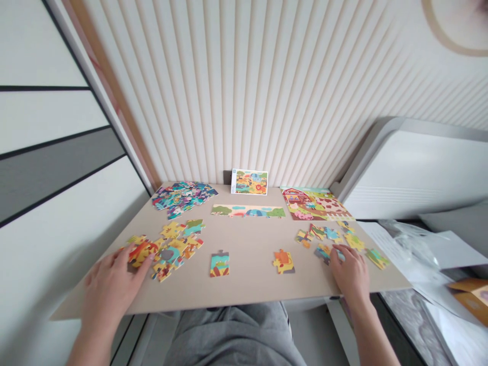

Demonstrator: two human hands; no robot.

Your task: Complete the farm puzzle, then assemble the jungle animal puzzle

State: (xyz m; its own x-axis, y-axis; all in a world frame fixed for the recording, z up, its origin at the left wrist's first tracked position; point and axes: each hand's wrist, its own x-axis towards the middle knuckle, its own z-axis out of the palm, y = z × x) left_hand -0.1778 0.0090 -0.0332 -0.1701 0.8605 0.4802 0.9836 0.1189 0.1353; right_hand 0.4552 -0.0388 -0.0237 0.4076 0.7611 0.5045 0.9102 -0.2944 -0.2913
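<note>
At the table's left, my left hand (114,279) has its thumb and fingers curled about red and yellow puzzle pieces (144,251). More loose puzzle pieces (173,254), one showing a grey elephant, lie just right of it. My right hand (349,272) bends its fingers down onto a light-blue puzzle piece (340,255); the fingertips partly hide it. Around that hand are several scattered pieces (354,241). Between the hands lie a corner-like teal piece (220,264) and an orange and yellow piece (284,261), apart from each other. Farther back is a joined puzzle strip (248,211) of trees and sky.
A picture card (249,182) leans at the back against the ribbed wall panel. Purple and teal pieces (183,197) are heaped back left. A farm puzzle (316,204) lies back right. The beige table (247,292) ends before my lap; papers (450,249) lie beyond its right edge.
</note>
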